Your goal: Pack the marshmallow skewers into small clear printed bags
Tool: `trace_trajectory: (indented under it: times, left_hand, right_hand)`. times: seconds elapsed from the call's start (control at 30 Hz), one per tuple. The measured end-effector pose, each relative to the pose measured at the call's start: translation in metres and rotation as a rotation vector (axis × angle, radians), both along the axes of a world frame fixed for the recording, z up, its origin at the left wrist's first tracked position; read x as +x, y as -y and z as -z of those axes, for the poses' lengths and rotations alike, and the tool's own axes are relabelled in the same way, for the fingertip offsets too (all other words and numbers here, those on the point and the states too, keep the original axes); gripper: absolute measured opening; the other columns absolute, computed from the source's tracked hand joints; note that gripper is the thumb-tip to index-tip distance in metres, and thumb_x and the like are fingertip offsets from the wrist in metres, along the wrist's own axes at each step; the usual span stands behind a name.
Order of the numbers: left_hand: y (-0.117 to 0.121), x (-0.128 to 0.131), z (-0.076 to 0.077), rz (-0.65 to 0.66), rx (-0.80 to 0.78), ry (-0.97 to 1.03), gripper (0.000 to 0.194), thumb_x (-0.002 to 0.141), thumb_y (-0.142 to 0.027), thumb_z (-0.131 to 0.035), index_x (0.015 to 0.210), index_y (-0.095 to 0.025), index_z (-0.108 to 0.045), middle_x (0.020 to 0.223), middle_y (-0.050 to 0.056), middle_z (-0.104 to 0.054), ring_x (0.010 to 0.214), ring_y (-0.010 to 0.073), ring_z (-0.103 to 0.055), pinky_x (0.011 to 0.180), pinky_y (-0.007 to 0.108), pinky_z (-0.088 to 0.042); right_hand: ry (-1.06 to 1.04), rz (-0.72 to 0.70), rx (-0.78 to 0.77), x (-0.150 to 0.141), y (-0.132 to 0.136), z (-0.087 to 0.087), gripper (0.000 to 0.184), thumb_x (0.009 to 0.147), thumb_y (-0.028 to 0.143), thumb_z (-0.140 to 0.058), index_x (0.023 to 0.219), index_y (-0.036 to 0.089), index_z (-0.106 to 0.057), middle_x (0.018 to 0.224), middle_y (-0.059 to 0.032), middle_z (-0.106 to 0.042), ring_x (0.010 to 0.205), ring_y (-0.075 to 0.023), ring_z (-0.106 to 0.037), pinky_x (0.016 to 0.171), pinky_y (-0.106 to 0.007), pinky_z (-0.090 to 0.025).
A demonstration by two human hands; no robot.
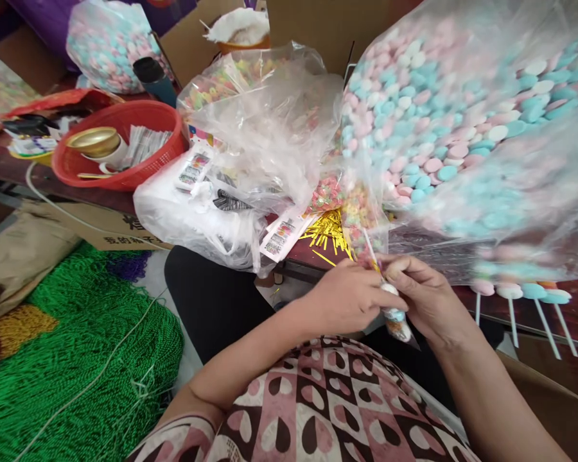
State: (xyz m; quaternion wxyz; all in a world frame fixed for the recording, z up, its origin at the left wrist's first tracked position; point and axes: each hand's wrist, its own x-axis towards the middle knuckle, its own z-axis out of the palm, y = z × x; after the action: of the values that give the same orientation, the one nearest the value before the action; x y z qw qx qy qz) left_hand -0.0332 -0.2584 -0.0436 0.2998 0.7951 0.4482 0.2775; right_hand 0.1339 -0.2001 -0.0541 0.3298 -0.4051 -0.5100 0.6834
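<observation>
My left hand (pixel 349 298) and my right hand (pixel 426 298) meet close to my body, both pinched on a small clear packet of candy (pixel 395 319) with a white stick (pixel 370 250) and a bit of gold tie at its top. The fingers of both hands are closed round the packet's neck. Just beyond them a pile of gold twist ties (pixel 330 231) lies at the table edge. A row of pastel lollipops on white sticks (pixel 523 295) hangs over the edge to the right of my right hand.
A huge clear bag of pink, blue and white candies (pixel 462 115) fills the right. Crumpled plastic bags with colourful sweets (pixel 264 122) and labels (pixel 282 236) sit in the middle. A red basket (pixel 120 144) stands at left, green netting (pixel 81 359) on the floor.
</observation>
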Motion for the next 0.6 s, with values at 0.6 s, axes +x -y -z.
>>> trace_trajectory:
  times: [0.6]
  left_hand:
    - [-0.019,-0.121,0.026,-0.999,0.063,-0.627,0.039,0.085,-0.042,-0.051,0.109,-0.021,-0.073,0.102,0.011,-0.071,0.1,0.0273,-0.061,0.093,0.038,-0.047]
  right_hand:
    - [0.363,0.461,-0.468,0.225,0.095,0.042,0.037,0.058,0.049,-0.088,0.069,0.022,-0.064,0.061,-0.002,-0.066,0.046,-0.0149,-0.055,0.043,-0.028,-0.046]
